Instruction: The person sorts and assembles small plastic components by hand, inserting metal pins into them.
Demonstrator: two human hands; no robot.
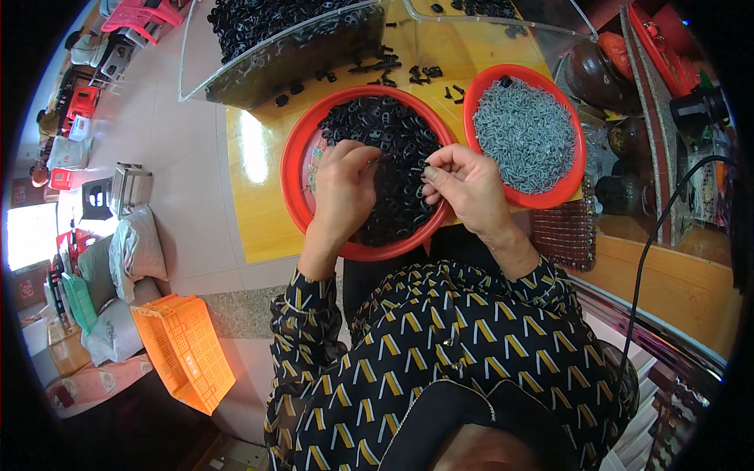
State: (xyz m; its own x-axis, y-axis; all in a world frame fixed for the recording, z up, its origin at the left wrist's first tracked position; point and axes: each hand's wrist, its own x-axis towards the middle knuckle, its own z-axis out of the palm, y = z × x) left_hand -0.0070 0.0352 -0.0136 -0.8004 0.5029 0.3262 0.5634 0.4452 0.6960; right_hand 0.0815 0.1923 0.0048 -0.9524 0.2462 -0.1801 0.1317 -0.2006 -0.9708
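Both of my hands are over a round red tray (292,196) heaped with small black plastic parts (393,196). My left hand (344,184) is above the tray's left half, thumb and fingertips pinched together. Whatever sits in that pinch is lost against the black heap. Over the right rim, my right hand (469,187) has its thumb and forefinger closed at the tips, near a tiny dark piece too small to name. A gap of black parts lies between the two hands. Just right of the tray, a red basin (580,157) holds many small silver screws (525,135).
Behind the tray stands a clear bin (314,59) full of black parts; loose black pieces (424,74) lie on the yellow table (255,212). A second clear container (503,23) is at the back right. Dark jars (601,71) and a black cable (656,235) are rightward. An orange crate (188,353) sits lower left.
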